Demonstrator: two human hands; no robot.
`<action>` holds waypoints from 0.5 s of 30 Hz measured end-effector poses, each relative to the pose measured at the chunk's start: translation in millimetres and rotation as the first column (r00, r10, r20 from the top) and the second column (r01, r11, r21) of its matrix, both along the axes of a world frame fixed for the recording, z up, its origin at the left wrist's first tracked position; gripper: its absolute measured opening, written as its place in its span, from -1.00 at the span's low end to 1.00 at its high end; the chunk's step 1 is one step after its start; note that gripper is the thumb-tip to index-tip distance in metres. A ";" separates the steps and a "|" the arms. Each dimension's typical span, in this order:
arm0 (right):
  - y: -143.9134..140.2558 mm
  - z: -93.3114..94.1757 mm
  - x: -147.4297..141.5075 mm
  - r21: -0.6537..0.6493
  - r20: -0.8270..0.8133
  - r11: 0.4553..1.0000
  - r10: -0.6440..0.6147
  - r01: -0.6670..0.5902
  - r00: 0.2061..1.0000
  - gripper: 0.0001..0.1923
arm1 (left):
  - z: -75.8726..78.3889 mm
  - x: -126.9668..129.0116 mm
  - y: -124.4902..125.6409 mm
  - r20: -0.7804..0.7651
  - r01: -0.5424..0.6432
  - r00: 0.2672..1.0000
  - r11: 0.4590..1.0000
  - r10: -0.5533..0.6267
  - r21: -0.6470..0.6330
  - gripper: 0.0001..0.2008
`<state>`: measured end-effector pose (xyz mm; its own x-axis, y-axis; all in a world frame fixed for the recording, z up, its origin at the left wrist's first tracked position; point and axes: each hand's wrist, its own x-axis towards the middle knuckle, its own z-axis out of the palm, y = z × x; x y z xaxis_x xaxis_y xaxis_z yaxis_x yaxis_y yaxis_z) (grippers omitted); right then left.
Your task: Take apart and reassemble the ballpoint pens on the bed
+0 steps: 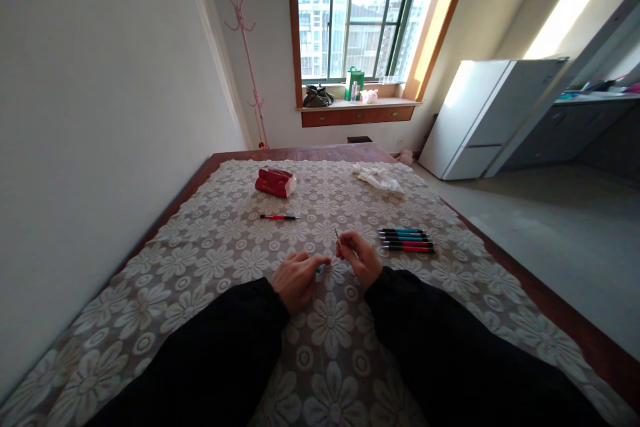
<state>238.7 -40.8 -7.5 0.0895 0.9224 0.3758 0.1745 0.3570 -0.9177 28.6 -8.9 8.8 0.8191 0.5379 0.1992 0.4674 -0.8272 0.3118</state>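
Bed (210, 260) with a flower-lace cover carries everything; wall runs along its left edge. Far left part: red tissue pack (275, 182), nearer lies a lone red pen (279, 217), apart from the rest, likely set aside. Left hand (296, 278) rests on the cover near the middle, fingers curled and pressed together on a small teal pen part (320, 269), mostly hidden, so can't tell which piece. Just beside it, right hand (358, 258) is lifted slightly, thumb and forefinger pinching a thin refill (337, 235) that points up, held at its lower end, probably to keep the tip free. Hands nearly touching, both black sleeves coming in from the near edge. Right of the hands, toward the right edge: row of pens (406, 239), blue and red, laid parallel and touching, looks sorted. Far right part: crumpled white cloth (379, 179). Nothing lies between hands and pen row. Beyond the bed: pink coat stand (243, 33), window sill with bags (350, 104), white cabinet (480, 117) on the floor at right
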 end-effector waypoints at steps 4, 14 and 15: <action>-0.7 0.3 -0.4 0.003 0.022 1.000 0.002 -0.002 1.000 -0.87 | -2.0 -1.8 1.7 0.024 0.017 1.000 0.999 -0.018 0.042 -0.62; -1.4 -0.8 1.0 -0.002 0.060 1.000 0.012 -0.012 0.998 -0.86 | 0.0 -3.7 0.6 0.042 0.084 0.995 0.996 -0.086 0.038 -0.69; -1.5 -0.5 1.1 -0.009 0.063 1.000 0.014 -0.014 0.998 -0.86 | 0.0 -3.8 0.7 0.043 0.091 0.995 0.995 -0.093 0.040 -0.68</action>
<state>239.8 -42.4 -8.0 0.0528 0.9264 0.3728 0.2271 0.3524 -0.9079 24.9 -8.2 8.9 0.8547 0.4519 0.2555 0.3749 -0.8778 0.2983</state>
